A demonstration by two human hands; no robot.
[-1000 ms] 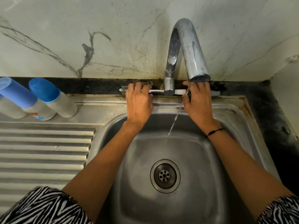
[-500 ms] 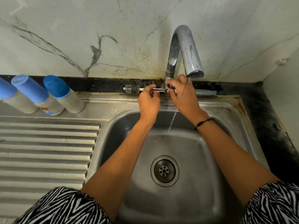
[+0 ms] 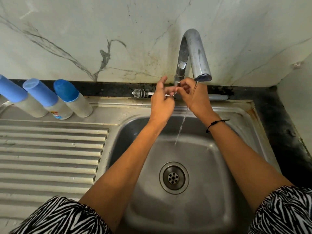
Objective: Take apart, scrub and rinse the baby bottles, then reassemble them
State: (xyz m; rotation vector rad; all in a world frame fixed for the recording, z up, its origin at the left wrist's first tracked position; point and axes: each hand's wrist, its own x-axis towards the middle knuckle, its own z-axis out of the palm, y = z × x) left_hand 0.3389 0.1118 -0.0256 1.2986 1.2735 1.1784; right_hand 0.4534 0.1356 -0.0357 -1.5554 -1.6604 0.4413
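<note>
Sink basin (image 3: 211,191): nearest, below both wrists. A thin stream of water (image 3: 181,125) falls into it just beside the right wrist; wet fingers are the likely cause of any slip.
Left hand (image 3: 161,105): its fingers (image 3: 162,81) are partly spread, the lower ones curled toward the white stem of the brush (image 3: 141,93). Whether they actually grip the stem I cannot tell.
Right hand (image 3: 196,97): fingers curled at the base of the tap (image 3: 194,53), touching the left fingertips. What they pinch, if anything, is hidden.
Brush: lies along the back ledge, bristles just left of the left fingers, handle end just right of the right hand. A careless pull could knock it into the basin.
Bottles (image 3: 50,100): three with blue caps, tilted in a row on the surface well to the left of the fingers, untouched and still assembled. A sweep of the left arm could topple them.
Judgement: cleaning has not visibly begun.
</note>
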